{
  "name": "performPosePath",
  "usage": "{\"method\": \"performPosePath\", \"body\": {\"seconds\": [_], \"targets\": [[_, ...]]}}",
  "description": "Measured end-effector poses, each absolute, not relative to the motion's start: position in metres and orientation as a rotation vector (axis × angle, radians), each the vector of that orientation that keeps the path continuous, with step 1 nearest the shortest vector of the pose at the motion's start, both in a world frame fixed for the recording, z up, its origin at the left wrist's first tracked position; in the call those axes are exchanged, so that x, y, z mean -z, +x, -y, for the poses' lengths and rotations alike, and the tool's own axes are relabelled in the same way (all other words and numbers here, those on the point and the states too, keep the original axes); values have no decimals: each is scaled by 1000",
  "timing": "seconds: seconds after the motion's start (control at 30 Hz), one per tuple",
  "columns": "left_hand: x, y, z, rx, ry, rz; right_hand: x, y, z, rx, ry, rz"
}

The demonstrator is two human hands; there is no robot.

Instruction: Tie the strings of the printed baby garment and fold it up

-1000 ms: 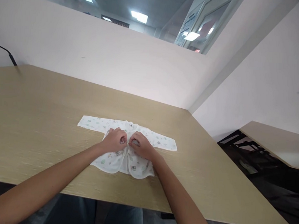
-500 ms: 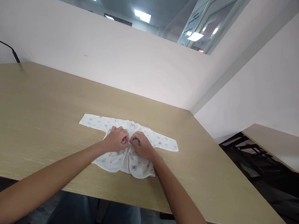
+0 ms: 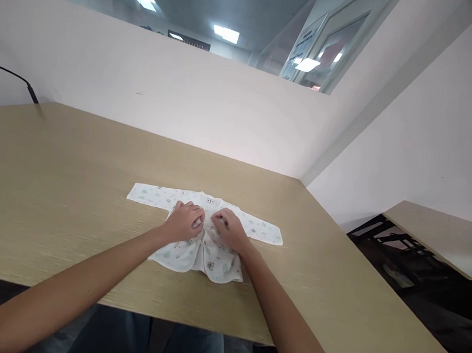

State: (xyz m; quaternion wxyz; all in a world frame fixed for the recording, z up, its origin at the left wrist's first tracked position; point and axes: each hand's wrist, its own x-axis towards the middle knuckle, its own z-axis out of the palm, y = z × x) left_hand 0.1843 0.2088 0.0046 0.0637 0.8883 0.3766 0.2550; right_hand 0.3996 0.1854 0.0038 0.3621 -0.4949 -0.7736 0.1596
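Note:
A small white long-sleeved baby shirt point(image 3: 219, 255) with green and grey prints lies face up, its sleeves stretched to both sides. Its front opening runs down the middle, and the lower front edges part toward the hem. My left hand point(image 3: 184, 222) is closed on the cloth beside the opening, thumb and fingers pinched. Just across the opening, my right hand point(image 3: 229, 228) rests over the chest with its fingers curled together. Whatever its fingertips hold is hidden. A narrow gap of cloth shows between my hands.
The shirt lies on a wood-coloured table point(image 3: 81, 156) against a white wall point(image 3: 177, 98) with a window above. A black cable point(image 3: 31, 92) comes down at the far left. Another table point(image 3: 436, 231) with dark framework beneath stands at the right.
My right hand has shifted slightly right, widening the gap between my hands. My left hand stays at the same place on the shirt. The camera view has tilted a little.

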Motion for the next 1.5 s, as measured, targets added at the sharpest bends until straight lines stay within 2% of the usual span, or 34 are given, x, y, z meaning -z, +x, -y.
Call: {"method": "performPosePath", "body": {"seconds": [0.2,0.57,0.93,1.17,1.3,1.4,1.5], "targets": [[-7,180,-207,-739,2694,-1048,-22,398,-172,-529,-1193,2108],[-18,175,-194,-519,2778,-1114,-28,397,-167,-443,-1173,2267],[-8,178,-204,-621,2822,-1214,-34,394,-156,-548,-1257,2269],[-8,170,-211,-583,2795,-1213,-45,389,-144,-1004,-1205,2295],[-7,168,-215,-571,2804,-1190,-45,392,-144,-1119,-1262,2300],[-9,166,-216,-583,2800,-1175,-45,395,-146,-1121,-1295,2199],[-15,163,-216,-704,2721,-1115,-42,395,-150,-971,-1377,2055]]}}
